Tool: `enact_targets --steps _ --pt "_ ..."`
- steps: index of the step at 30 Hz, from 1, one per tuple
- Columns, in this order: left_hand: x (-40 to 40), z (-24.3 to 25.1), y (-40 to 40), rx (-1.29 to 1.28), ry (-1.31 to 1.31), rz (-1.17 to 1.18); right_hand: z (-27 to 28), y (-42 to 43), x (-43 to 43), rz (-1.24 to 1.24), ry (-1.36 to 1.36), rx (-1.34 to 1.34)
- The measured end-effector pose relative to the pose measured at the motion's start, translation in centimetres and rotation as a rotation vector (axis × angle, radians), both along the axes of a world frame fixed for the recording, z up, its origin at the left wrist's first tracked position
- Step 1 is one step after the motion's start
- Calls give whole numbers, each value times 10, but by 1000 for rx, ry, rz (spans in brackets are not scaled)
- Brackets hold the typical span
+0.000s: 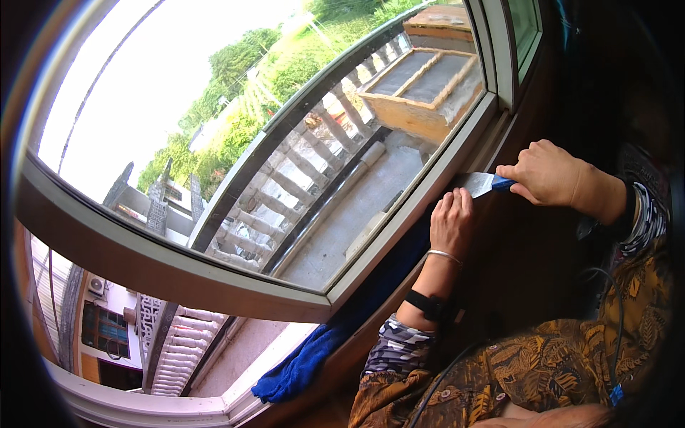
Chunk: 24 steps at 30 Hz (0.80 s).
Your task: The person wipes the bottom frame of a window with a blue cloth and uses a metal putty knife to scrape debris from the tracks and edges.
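Observation:
My right hand (pixel 551 174) grips the blue handle (pixel 503 183) of a putty knife beside the window's lower frame. Its wide metal blade (pixel 478 183) points left, low over the sill track. My left hand (pixel 452 216) has its fingertips at the blade's lower edge; whether they press on it or on something under it is not plain. A blue cloth (pixel 305 358) lies along the sill below the sliding window frame (pixel 396 224), running from its lower left corner towards my left hand. The blade's tip is near the dark sill and hard to make out.
The window's glass pane (pixel 241 134) fills the left and middle. Outside stand a balcony balustrade (pixel 291 179) and a wooden-framed box (pixel 412 107). A window track (pixel 497 128) runs at the upper right. A thin cable (pixel 444 374) hangs over my patterned shirt (pixel 535 364).

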State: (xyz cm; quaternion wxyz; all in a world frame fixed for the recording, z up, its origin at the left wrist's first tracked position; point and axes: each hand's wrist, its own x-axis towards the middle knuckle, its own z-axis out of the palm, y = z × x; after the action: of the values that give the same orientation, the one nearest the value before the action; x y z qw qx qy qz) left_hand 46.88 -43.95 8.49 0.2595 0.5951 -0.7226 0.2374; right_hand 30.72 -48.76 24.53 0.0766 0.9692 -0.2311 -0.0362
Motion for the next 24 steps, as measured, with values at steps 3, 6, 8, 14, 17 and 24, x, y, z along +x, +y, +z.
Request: enact_targets --steps 3,6,8,14,17,24 --pt "-18 5 -36 116 14 5 -39 -29 -31 -86 -55 -133" --pt "-50 13 -50 65 -72 21 -28 -40 -70 -95 -144 -147" --pt "-78 26 -44 7 -61 -10 -16 -46 -105 -102 -230 17" --pt "-48 49 19 92 -72 158 -25 -66 -73 168 -291 282" --pt "-33 51 36 160 -78 229 -32 -76 -41 274 -211 350" --pt "-16 35 25 193 -69 233 -12 -93 -3 236 -13 383"
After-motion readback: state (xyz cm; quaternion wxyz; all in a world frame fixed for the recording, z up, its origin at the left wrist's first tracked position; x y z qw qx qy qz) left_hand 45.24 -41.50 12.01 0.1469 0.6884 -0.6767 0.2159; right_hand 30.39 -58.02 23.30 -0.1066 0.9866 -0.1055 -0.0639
